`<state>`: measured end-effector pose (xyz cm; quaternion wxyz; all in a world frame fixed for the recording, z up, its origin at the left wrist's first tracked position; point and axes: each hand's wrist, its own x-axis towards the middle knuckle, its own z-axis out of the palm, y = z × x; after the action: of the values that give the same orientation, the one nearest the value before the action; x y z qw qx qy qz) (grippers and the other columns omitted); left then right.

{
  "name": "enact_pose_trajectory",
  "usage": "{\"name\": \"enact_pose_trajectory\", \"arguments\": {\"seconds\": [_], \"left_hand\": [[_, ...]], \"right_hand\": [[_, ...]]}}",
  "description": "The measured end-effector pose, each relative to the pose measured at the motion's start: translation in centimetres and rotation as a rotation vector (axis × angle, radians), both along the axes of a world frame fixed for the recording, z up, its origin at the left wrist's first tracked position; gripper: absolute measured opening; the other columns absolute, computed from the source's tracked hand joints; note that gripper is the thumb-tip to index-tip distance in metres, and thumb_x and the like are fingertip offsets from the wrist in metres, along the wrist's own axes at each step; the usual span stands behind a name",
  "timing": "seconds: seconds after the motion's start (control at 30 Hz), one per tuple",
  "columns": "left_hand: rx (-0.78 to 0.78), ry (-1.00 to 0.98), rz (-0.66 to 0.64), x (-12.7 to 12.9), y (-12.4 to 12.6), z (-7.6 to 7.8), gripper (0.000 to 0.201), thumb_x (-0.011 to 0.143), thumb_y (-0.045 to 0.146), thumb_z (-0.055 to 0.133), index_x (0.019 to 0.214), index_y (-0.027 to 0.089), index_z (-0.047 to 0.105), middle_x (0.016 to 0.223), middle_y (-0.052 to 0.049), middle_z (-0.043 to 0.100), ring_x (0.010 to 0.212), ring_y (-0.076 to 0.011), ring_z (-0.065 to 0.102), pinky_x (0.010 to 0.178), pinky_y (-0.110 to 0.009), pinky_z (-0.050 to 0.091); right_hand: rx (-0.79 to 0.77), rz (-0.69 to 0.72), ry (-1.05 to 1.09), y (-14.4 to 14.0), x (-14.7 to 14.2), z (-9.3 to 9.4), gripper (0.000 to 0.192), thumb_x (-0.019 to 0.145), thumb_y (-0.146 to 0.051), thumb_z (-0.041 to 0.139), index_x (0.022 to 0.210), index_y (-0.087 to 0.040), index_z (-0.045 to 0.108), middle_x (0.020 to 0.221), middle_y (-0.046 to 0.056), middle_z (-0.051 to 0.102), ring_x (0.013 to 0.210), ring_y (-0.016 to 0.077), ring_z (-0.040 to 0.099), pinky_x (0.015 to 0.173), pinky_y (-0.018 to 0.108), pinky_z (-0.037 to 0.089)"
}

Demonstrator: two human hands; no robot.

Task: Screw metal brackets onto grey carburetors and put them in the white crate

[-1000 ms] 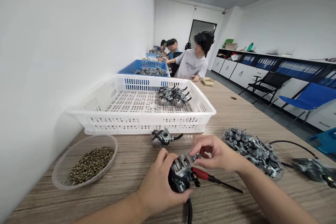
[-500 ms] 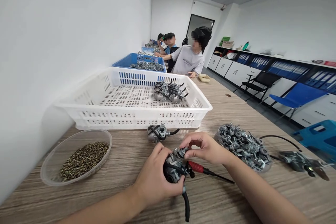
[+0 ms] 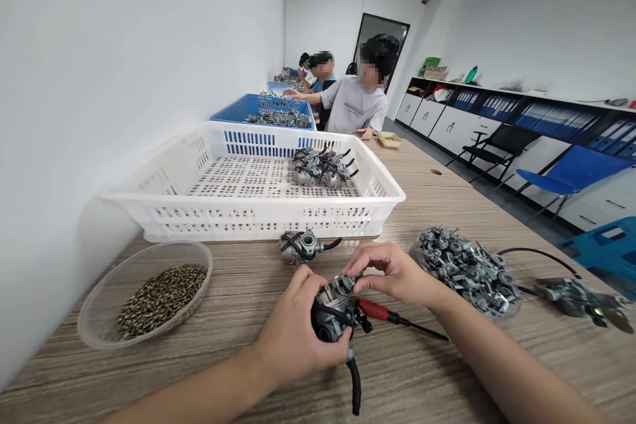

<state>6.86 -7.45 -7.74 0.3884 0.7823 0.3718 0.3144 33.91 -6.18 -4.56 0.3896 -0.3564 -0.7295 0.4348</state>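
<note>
My left hand (image 3: 293, 328) is wrapped round a metal carburetor (image 3: 328, 318), whose black hose hangs down toward the table's near side. With thumb and forefinger, my right hand (image 3: 386, 270) pinches a small grey metal part (image 3: 344, 283) at the carburetor's upper end. Whether that part is fixed to the body, I cannot tell. A red-handled screwdriver (image 3: 373, 309) lies just below my right hand, its dark shaft pointing right. Another carburetor (image 3: 298, 247) rests on the table beyond my hands.
A white perforated crate (image 3: 258, 215) holds several carburetors (image 3: 322, 165). Left stands a clear bowl (image 3: 89, 318) of brassy screws (image 3: 161, 301); right, a heap of small metal parts (image 3: 462, 271). Beyond it lies a metal assembly (image 3: 571, 298) with a black cable. A co-worker (image 3: 355, 106) sits past the crate.
The camera view has shifted slightly. My hands keep the same hold on the carburetor and the small part. The co-worker's outstretched arm has moved a little farther over the blue crate.
</note>
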Motion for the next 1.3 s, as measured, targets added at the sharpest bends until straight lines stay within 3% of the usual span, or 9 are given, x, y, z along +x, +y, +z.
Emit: {"name": "enact_pose_trajectory", "arguments": {"seconds": [0.43, 0.67, 0.87, 1.07, 1.2, 1.3], "left_hand": [[0.028, 0.011, -0.018, -0.1, 0.0, -0.4, 0.047, 0.073, 0.035, 0.085, 0.113, 0.018, 0.069, 0.113, -0.008, 0.056, 0.105, -0.0311, 0.066, 0.094, -0.049, 0.063], [0.027, 0.016, -0.002, -0.1, -0.1, -0.4, 0.046, 0.074, 0.038, 0.085, 0.112, 0.018, 0.070, 0.115, -0.009, 0.056, 0.107, -0.0328, 0.067, 0.097, -0.053, 0.065], [0.068, 0.074, 0.022, -0.2, -0.9, -0.5, 0.051, 0.074, 0.041, 0.085, 0.118, 0.020, 0.069, 0.122, -0.011, 0.055, 0.098, -0.0314, 0.074, 0.085, -0.052, 0.069], [0.110, 0.092, 0.028, -0.2, -1.1, -0.6, 0.052, 0.076, 0.038, 0.083, 0.122, 0.023, 0.065, 0.123, -0.010, 0.069, 0.104, -0.0331, 0.077, 0.089, -0.050, 0.068], [0.097, 0.147, 0.037, -0.1, -1.3, -0.7, 0.049, 0.075, 0.041, 0.083, 0.115, 0.025, 0.061, 0.103, -0.005, 0.076, 0.094, -0.0335, 0.077, 0.086, -0.051, 0.066], [0.047, 0.160, 0.039, -0.1, -1.5, -0.6, 0.053, 0.075, 0.041, 0.084, 0.120, 0.025, 0.061, 0.109, -0.006, 0.076, 0.098, -0.0346, 0.077, 0.090, -0.053, 0.065]], "right_hand": [[0.112, 0.033, -0.107, -0.8, -0.7, 1.7, 0.021, 0.098, -0.027, 0.096, 0.118, -0.026, 0.090, 0.116, 0.006, 0.087, 0.107, 0.0208, 0.082, 0.098, 0.033, 0.065], [0.115, 0.039, -0.125, -0.9, -0.7, 1.5, 0.024, 0.098, -0.028, 0.095, 0.122, -0.027, 0.089, 0.119, 0.006, 0.086, 0.106, 0.0197, 0.082, 0.096, 0.032, 0.065], [0.112, 0.000, -0.170, -1.6, -0.8, 1.8, 0.021, 0.097, -0.028, 0.096, 0.116, -0.027, 0.088, 0.118, 0.005, 0.084, 0.104, 0.0185, 0.080, 0.095, 0.030, 0.063], [0.146, 0.005, -0.224, -1.9, -0.9, 2.1, 0.031, 0.099, -0.027, 0.094, 0.129, -0.027, 0.083, 0.113, 0.003, 0.083, 0.098, 0.0162, 0.077, 0.091, 0.027, 0.063], [0.251, 0.038, -0.261, -2.0, -1.0, 2.4, 0.026, 0.103, -0.022, 0.090, 0.128, -0.027, 0.083, 0.121, 0.005, 0.082, 0.107, 0.0171, 0.079, 0.098, 0.029, 0.062], [0.298, 0.050, -0.284, -2.2, -0.9, 2.5, 0.028, 0.104, -0.020, 0.088, 0.131, -0.027, 0.082, 0.124, 0.006, 0.080, 0.111, 0.0174, 0.079, 0.099, 0.029, 0.062]]}}
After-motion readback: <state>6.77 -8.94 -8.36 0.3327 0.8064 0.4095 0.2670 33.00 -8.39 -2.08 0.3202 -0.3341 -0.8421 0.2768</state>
